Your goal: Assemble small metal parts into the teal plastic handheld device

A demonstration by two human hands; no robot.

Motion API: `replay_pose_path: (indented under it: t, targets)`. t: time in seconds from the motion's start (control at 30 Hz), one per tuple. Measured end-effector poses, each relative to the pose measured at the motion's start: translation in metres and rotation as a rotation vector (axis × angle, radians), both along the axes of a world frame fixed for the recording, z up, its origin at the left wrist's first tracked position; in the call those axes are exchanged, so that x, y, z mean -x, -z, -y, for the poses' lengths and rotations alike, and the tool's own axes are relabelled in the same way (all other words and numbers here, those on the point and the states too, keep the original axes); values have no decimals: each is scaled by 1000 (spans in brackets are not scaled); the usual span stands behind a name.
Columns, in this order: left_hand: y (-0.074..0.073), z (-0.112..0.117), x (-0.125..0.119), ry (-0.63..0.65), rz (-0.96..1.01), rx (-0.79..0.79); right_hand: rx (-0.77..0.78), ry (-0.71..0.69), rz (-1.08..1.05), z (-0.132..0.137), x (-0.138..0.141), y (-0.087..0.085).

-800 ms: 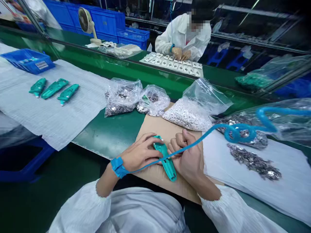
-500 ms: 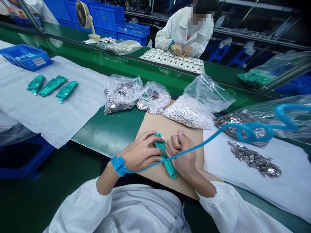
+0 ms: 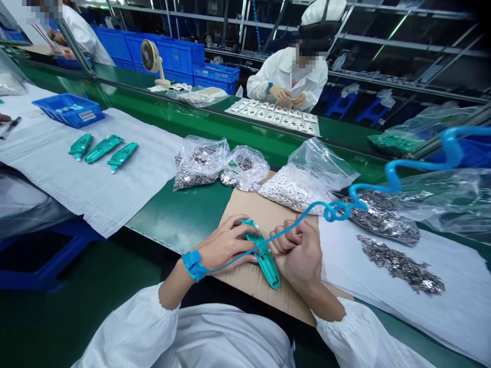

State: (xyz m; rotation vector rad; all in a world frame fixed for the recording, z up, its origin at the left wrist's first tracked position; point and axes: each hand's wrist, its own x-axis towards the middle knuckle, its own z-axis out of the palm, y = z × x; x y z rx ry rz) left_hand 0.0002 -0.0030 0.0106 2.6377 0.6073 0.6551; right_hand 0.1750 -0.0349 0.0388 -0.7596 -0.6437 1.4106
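Note:
A teal plastic housing (image 3: 267, 265), long and narrow, lies on the brown cardboard sheet (image 3: 245, 204) in front of me. My left hand (image 3: 230, 244) grips its upper end from the left, fingers curled over the edge; a blue strap circles that wrist. Against the housing's right side is my right hand (image 3: 301, 253), its fingers closed in a fist-like pinch. What the right fingers hold, if anything, is hidden. A blue coiled cord (image 3: 337, 209) runs from the wrist strap across the housing and my right hand.
Bags of small metal parts (image 3: 201, 161) and a bag of white parts (image 3: 299, 184) line the back. Loose metal pieces (image 3: 401, 266) lie at right. Several teal housings (image 3: 103, 148) and a blue bin (image 3: 71, 110) are at left. A co-worker (image 3: 287, 76) sits opposite.
The camera view has tilted up somewhat. My left hand still grips the housing; my right fist has shifted slightly. The co-worker opposite has raised their hands a little off the white cards.

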Motion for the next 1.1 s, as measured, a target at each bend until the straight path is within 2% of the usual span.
replay_pose_path:
  t: [0.1, 0.53, 0.83, 0.97, 1.1]
  targets:
    - [-2, 1, 0, 10, -5, -1, 5, -39, -53, -1, -2, -3]
    - [2, -1, -1, 26, 10, -8, 25, -154, -39, -2, 3, 8]
    - [3, -1, -2, 10, -18, 7, 98, -73, 67, 1, 7, 11]
    - [6, -2, -3, 8, -46, -5, 85, -43, 125, 3, 10, 14]
    - [3, -2, -2, 13, -57, -1, 68, -18, 150, 6, 14, 20]
